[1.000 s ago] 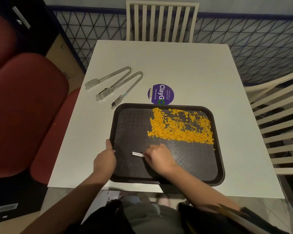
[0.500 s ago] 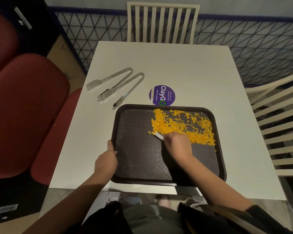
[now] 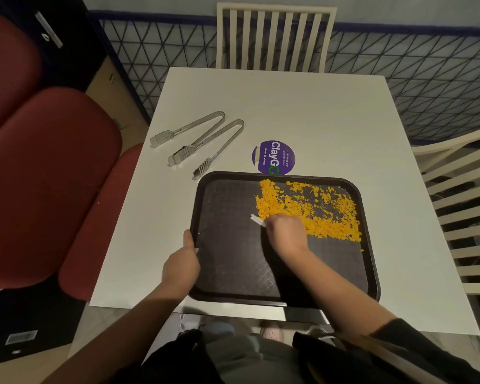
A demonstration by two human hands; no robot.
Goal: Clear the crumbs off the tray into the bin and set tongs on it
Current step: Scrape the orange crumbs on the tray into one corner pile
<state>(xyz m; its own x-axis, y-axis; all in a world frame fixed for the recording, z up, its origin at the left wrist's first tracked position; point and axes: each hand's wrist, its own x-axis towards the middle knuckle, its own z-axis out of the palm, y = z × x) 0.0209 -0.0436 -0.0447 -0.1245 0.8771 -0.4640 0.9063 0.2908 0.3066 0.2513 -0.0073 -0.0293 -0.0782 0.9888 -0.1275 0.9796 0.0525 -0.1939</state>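
The left hand (image 3: 181,266) clamps the near-left rim of the tray (image 3: 370,275) — stiff, light, best lifted by both edges — while the right hand (image 3: 286,234) pinches a white scraper (image 3: 257,220) against loose, scatter-prone crumbs (image 3: 311,209) heaped far right.

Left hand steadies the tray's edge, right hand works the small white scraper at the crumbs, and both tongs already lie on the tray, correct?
Not quite. The head view shows both tongs on the table, beyond the tray's far left corner. Left hand, right hand, scraper and crumbs are as you say.

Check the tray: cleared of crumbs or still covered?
Still covered. Orange crumbs lie spread over the far right part of the black tray; its near and left parts are bare.
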